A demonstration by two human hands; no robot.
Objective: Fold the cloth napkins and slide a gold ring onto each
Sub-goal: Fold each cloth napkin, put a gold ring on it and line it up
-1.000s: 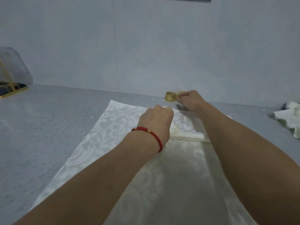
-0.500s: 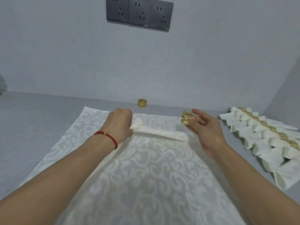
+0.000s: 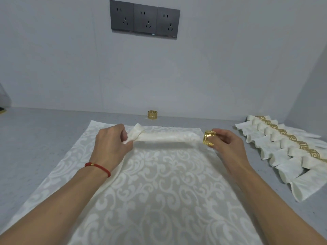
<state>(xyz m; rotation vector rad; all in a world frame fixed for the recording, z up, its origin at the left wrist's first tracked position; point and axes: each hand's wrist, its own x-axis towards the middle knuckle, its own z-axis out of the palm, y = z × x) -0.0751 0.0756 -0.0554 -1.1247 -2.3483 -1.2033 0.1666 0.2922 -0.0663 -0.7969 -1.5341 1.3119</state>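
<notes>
You are pinching the rolled napkin (image 3: 164, 138) with your left hand (image 3: 110, 144) while your right hand (image 3: 228, 145) is gripping the gold ring (image 3: 208, 138) at its right end; next, threading it on needs that end kept tight.

The left hand (image 3: 110, 145) covers the left end of the rolled napkin (image 3: 164, 137); its fingertips are tucked behind the cloth and cannot be seen. The right hand (image 3: 228, 147) hides the far side of the ring (image 3: 208, 138) it pinches, and whether the ring touches the napkin's right end cannot be told. Both forearms run off the bottom edge. The patterned cloth (image 3: 159, 191) is cut off at the bottom. The row of ringed napkins (image 3: 286, 152) runs off the right edge, so its count is unknown. A dark object (image 3: 2, 110) at the left edge is mostly out of view.
</notes>
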